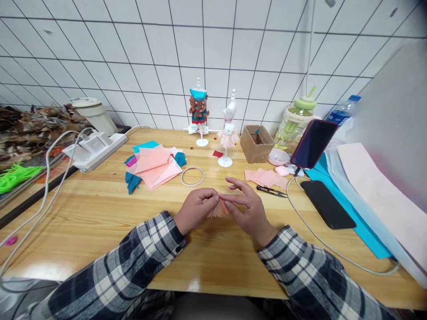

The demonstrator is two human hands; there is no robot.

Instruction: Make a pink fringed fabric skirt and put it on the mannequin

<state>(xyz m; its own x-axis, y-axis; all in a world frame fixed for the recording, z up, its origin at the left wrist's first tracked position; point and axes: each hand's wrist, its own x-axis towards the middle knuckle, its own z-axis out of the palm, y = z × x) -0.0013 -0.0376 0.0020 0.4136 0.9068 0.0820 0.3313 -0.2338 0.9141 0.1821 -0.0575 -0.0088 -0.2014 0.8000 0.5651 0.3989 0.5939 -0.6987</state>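
A small pleated piece of peach crepe paper (218,210) fans downward between my two hands above the table. My left hand (197,210) pinches its gathered upper edge between thumb and forefinger. From the other side, the thumb and forefinger of my right hand (248,211) pinch it too, while another finger is raised. Beyond the hands stands a white miniature dress form (229,129) wearing a peach fringed skirt. A second dress form (198,106) has a turquoise top and brown ruffles. A thin round bangle (192,177) lies ahead of my left hand.
Peach paper pieces (267,178) and thread snips (271,191) lie right of my hands, near a cardboard box (256,144). Coloured paper sheets (155,164) lie left. A propped phone (313,144), a flat phone (328,204) and a cable (310,231) occupy the right.
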